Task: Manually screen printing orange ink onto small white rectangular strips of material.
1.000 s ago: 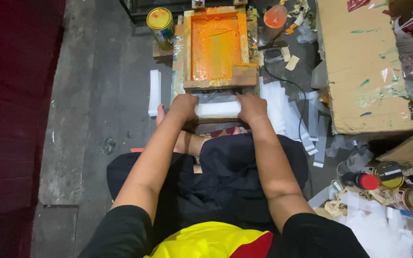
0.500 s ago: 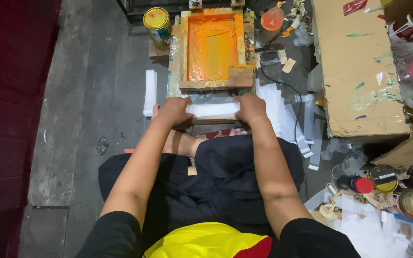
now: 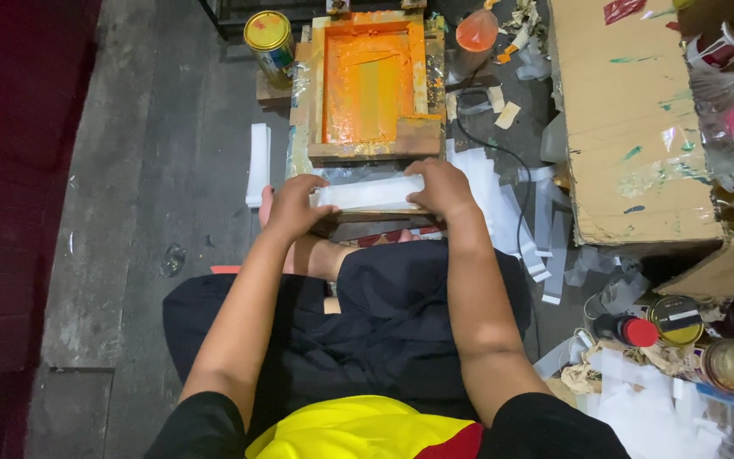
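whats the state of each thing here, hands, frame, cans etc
left hand: gripping the white strip's left end
right hand: gripping its right end
white strip: held flat between both hands
wooden screen frame: lying flat, coated in orange ink
yellow-lidded can: upright, lid on

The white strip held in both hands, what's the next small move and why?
Probably lay the white strip flat on the board just under the orange-inked wooden frame. Left hand and right hand grip its two ends level, right at the frame's near edge, and more white strips lie on the floor beside it.
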